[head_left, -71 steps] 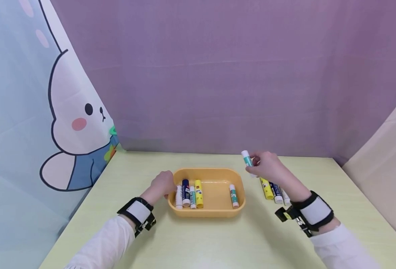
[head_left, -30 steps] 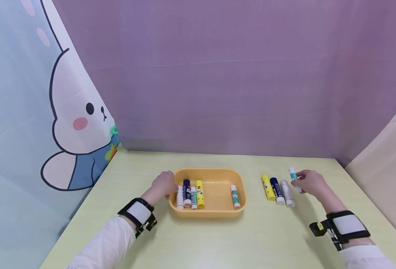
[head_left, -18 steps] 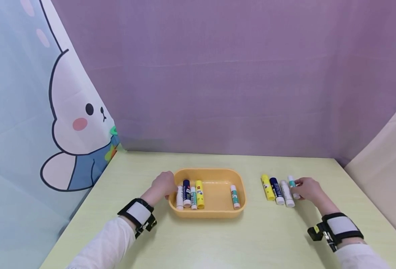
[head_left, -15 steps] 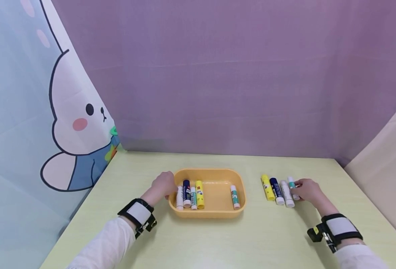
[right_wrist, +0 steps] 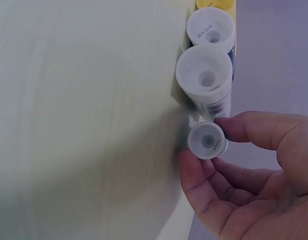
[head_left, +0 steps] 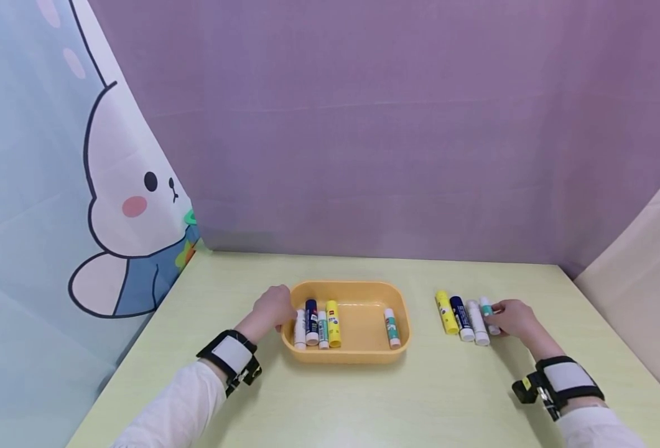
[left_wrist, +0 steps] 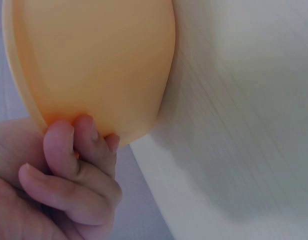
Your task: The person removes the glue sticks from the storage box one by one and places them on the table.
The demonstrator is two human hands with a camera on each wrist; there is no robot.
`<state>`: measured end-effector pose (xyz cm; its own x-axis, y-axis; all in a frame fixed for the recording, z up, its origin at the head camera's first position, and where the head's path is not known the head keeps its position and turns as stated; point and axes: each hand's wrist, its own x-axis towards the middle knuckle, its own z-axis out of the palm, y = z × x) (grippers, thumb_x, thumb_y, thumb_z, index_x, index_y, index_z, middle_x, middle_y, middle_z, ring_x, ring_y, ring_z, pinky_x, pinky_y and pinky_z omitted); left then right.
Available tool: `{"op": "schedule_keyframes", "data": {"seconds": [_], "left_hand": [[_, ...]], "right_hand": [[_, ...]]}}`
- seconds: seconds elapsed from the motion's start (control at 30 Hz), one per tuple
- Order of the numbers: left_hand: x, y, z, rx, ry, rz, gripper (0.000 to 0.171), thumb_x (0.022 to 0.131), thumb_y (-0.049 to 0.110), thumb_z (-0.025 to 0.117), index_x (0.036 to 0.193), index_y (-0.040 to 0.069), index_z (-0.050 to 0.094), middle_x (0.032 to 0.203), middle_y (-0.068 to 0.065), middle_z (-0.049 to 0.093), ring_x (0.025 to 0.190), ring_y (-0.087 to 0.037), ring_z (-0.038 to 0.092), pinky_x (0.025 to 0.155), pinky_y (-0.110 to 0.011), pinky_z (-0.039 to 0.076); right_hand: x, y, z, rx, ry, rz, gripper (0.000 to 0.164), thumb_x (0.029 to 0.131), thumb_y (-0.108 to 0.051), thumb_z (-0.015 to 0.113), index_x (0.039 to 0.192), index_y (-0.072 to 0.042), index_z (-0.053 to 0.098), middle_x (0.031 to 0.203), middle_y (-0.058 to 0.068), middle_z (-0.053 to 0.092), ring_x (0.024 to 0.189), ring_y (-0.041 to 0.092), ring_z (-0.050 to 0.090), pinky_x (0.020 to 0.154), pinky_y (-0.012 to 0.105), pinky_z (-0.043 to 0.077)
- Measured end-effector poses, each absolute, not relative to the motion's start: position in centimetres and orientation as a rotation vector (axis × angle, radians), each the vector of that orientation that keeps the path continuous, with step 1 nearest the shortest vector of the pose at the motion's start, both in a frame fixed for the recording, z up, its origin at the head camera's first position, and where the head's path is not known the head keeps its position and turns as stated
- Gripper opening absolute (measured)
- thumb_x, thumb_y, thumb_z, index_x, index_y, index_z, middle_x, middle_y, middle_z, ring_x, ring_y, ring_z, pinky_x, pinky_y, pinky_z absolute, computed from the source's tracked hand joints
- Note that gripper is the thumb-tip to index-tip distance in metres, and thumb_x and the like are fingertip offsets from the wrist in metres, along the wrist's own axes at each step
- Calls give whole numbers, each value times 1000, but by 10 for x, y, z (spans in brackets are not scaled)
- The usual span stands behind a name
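My left hand (head_left: pixel 274 307) grips the left rim of an orange plastic tray (head_left: pixel 352 356), its fingertips against the outer wall in the left wrist view. Inside, along the left, lie a white glue stick (head_left: pixel 300 330), a navy one (head_left: pixel 311 322), a small white-and-teal one (head_left: pixel 323 331) and a yellow one (head_left: pixel 333 325). Another small teal glue stick (head_left: pixel 392 328) lies by the tray's right wall. To the right of the tray, my right hand (head_left: pixel 513 316) pinches a small white-and-teal glue stick (right_wrist: pixel 207 141) between thumb and fingers, low at the table and beside a larger white glue stick (head_left: pixel 478 323).
Left of that white stick, a navy glue stick (head_left: pixel 461 318) and a yellow glue stick (head_left: pixel 446 312) lie side by side on the pale table (head_left: pixel 419 398). A purple curtain (head_left: pixel 374 124) hangs behind the table's far edge.
My right hand has carried the small teal glue stick from beside the tray to the right, then lowered it to the end of the row. The left hand has stayed on the tray.
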<state>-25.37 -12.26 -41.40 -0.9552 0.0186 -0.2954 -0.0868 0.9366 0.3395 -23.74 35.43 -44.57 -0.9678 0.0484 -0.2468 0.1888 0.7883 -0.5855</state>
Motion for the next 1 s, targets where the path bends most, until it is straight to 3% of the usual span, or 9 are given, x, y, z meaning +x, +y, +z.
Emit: {"op": "schedule_keyframes", "data": {"seconds": [1.0], "left_hand": [[-255,-123,-415,-56,2796,505,22,84,10,65,99,-3,57,66,-9,60,45,-16,59,39,-21,45]], "right_hand": [[-238,352,-454,208,2788,-886,47,85,-15,61,114,20,49,91,26,62,62,15,62,56,29,55]]}}
